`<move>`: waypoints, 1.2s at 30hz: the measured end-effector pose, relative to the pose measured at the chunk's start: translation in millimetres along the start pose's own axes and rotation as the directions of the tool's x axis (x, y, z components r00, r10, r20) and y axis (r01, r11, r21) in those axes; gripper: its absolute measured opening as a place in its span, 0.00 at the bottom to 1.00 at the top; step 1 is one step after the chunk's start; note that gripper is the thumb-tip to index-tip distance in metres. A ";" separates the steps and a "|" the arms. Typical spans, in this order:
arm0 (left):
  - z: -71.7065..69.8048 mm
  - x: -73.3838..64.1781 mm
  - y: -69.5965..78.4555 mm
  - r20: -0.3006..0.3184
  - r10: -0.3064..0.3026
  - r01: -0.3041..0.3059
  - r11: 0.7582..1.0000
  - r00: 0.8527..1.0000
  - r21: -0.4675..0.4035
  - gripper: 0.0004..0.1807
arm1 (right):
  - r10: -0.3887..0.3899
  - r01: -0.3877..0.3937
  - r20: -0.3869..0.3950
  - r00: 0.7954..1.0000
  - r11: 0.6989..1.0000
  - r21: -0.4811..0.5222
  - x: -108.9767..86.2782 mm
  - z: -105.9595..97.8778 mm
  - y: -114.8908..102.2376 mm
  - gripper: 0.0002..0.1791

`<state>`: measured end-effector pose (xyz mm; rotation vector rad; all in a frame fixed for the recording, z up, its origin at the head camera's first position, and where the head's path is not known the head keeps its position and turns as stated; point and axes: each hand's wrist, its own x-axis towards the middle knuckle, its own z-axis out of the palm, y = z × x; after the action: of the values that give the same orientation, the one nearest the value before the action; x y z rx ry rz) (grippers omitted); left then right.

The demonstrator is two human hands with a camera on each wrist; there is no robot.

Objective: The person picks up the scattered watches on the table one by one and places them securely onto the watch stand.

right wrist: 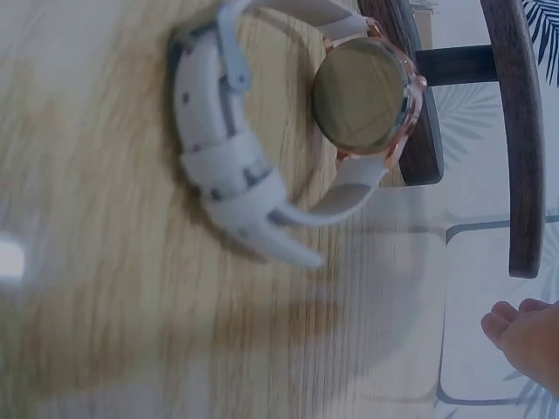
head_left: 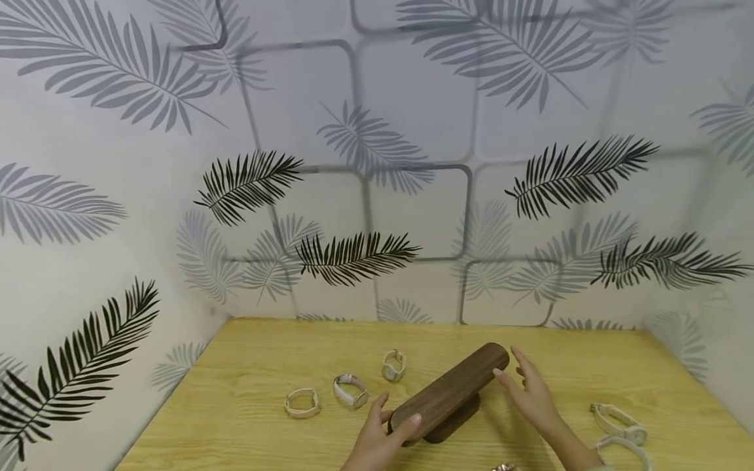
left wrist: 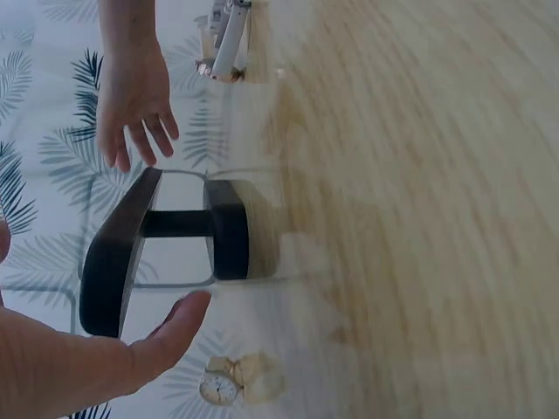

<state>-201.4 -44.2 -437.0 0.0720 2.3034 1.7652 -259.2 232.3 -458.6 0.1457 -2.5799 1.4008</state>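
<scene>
Wooden watch stand (head_left: pixel 450 384): likely stiff, smooth, sturdy; best gripped at post (left wrist: pixel 177 223). Left hand (head_left: pixel 381 433), right hand (head_left: pixel 532 396): fingers apart.

In the head view, a pale back wall (head_left: pixel 418 98) fills 12 o'clock, printed with grey rounded-rectangle outlines (head_left: pixel 470 216) and feathery palm fronds. A large grey frond (head_left: pixel 112 69) spreads at 10 o'clock; a black one (head_left: pixel 88 366) slants at 8 on the adjoining left wall (head_left: pixel 35 268). The right wall (head_left: pixel 730 340) angles in toward 4. A yellowish wood-grain table (head_left: pixel 247 366) occupies 6 o'clock. Light is soft, bluish toward 12; the right wrist view shows a white glint (right wrist: pixel 10 259) on the tabletop at 9.
</scene>
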 end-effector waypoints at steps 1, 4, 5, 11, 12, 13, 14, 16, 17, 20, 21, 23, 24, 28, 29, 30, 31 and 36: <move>0.9 0.0 -1.3 -0.007 -0.003 0.003 1.000 1.000 -0.026 0.52 | 0.023 -0.023 0.014 1.000 1.000 0.021 1.0 2.6 0.5 0.40; 3.9 0.0 -6.5 -0.030 0.005 -0.008 0.994 1.000 -0.105 0.50 | 0.082 -0.087 0.057 0.995 0.993 0.076 3.6 8.9 0.3 0.41; 5.0 0.0 -7.8 -0.034 0.005 -0.010 0.991 0.999 -0.136 0.50 | 0.103 -0.108 0.066 0.993 0.990 0.086 4.0 10.1 -1.1 0.42; 11.9 1.9 -9.1 -0.027 -0.019 0.007 0.923 0.999 -0.385 0.44 | 0.222 -0.229 0.061 0.973 0.953 0.198 10.8 11.0 -13.6 0.39; 13.0 2.3 -9.3 -0.028 -0.021 0.007 0.908 0.999 -0.419 0.42 | 0.233 -0.237 0.044 0.971 0.947 0.216 12.4 10.8 -15.1 0.39; 13.9 2.4 -9.2 -0.031 -0.026 0.010 0.894 0.999 -0.448 0.41 | 0.238 -0.238 0.029 0.971 0.944 0.227 14.0 10.9 -16.2 0.37; 14.5 2.2 -9.7 -0.040 -0.022 0.001 0.887 0.999 -0.461 0.39 | 0.242 -0.239 0.018 0.970 0.942 0.235 15.2 10.7 -17.0 0.37; 15.7 1.6 -11.2 -0.070 -0.022 -0.014 0.881 0.997 -0.473 0.35 | 0.257 -0.252 0.007 0.966 0.940 0.230 17.7 10.5 -18.3 0.36; 16.3 1.5 -12.2 -0.088 -0.018 -0.026 0.880 0.996 -0.474 0.33 | 0.258 -0.252 0.002 0.966 0.942 0.223 19.2 10.7 -18.5 0.35; 18.2 2.0 -15.5 -0.140 -0.005 -0.062 0.883 0.990 -0.465 0.27 | 0.259 -0.254 0.003 0.966 0.946 0.200 23.3 11.0 -19.0 0.34; 18.9 2.7 -16.6 -0.156 -0.004 -0.069 0.884 0.988 -0.462 0.25 | 0.259 -0.255 0.003 0.966 0.948 0.191 24.6 11.1 -19.1 0.33; 19.9 4.0 -18.2 -0.177 0.001 -0.082 0.888 0.984 -0.452 0.24 | 0.260 -0.255 -0.003 0.966 0.950 0.178 26.7 11.1 -19.4 0.32; 20.2 4.7 -18.7 -0.183 0.000 -0.083 0.890 0.983 -0.448 0.24 | 0.262 -0.256 -0.008 0.965 0.951 0.174 27.4 11.1 -19.4 0.32; 20.0 6.9 -18.7 -0.196 -0.013 -0.078 0.892 0.980 -0.446 0.23 | 0.267 -0.260 -0.025 0.963 0.953 0.155 28.1 11.3 -18.3 0.30; 19.6 7.4 -18.6 -0.197 -0.015 -0.076 0.892 0.980 -0.445 0.23 | 0.265 -0.258 -0.029 0.964 0.954 0.155 27.8 11.1 -17.9 0.29; 19.1 8.0 -18.5 -0.198 -0.015 -0.076 0.892 0.980 -0.446 0.23 | 0.264 -0.256 -0.030 0.964 0.954 0.156 27.4 11.0 -17.4 0.29; 18.5 8.7 -18.6 -0.198 -0.015 -0.076 0.891 0.980 -0.447 0.23 | 0.262 -0.255 -0.030 0.964 0.954 0.159 26.9 10.7 -17.0 0.29; 12.2 12.6 -19.8 -0.181 0.005 -0.084 0.897 0.983 -0.434 0.25 | 0.261 -0.251 -0.030 0.965 0.949 0.189 24.8 8.4 -16.1 0.29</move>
<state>-208.9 -35.7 -460.9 -0.1172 1.9567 2.3578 -281.5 216.7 -444.3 -0.2070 -2.4912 1.7057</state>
